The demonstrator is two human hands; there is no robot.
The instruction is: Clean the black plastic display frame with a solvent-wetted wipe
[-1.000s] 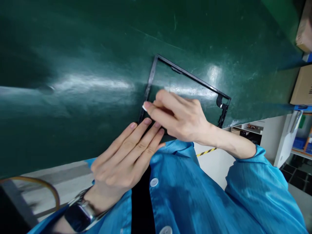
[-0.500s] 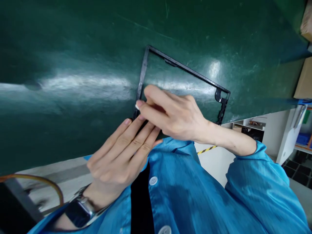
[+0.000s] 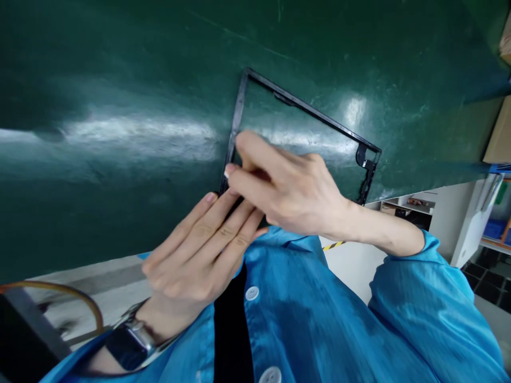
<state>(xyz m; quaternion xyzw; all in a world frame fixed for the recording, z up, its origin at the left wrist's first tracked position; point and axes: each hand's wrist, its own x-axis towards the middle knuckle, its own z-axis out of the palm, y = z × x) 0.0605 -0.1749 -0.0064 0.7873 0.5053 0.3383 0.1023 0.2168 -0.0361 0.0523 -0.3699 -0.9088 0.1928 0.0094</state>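
A thin black rectangular plastic frame lies on the green tabletop, its near side partly covered by my hands. My left hand wears a watch and has its fingers stretched over the frame's near left corner. Its thumb shows only as a tip below the fingers, and the frame's edge is between them. My right hand is closed in a pinch over the frame's left bar, index finger bent and thumb pointing left. Something pale shows at the thumb tip; whether it is the nail or a small piece I cannot tell.
The green tabletop is glossy and scratched, with its near edge just in front of my body. Cardboard boxes stand at the far right. A brown hose curves below the table at left; shelves stand beyond it at right.
The frame appears slightly further right and higher in the picture. My right hand's bent index finger has shifted a little upward along the left bar; my left hand stays nearly still.
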